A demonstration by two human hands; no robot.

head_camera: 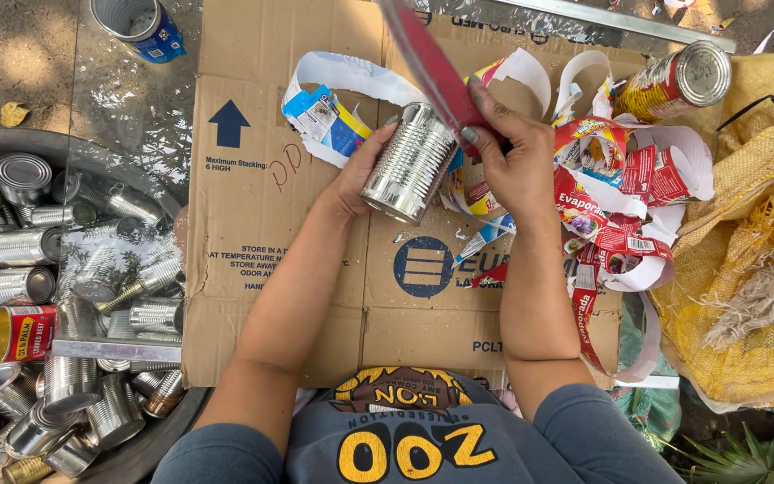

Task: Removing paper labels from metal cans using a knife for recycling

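bare tin can held over flattened cardboard

left hand (356, 175) grips the ribbed silver can (409, 163); right hand (512, 161) pinches a red label strip (432, 63) peeling upward. torn labels (620, 179) crowd the right; a dark tub (11, 143) of stripped cans sits past the cardboard's (253, 296) left edge.

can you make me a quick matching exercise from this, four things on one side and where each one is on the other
Things:
1. bare silver can
2. red label strip
3. yellow woven sack
4. pile of stripped cans

Places:
A. in the dark tub at the far left
B. held by the left hand
C. at the right edge, beside the cardboard
D. pinched by the right hand

Pairs: 1-B, 2-D, 3-C, 4-A
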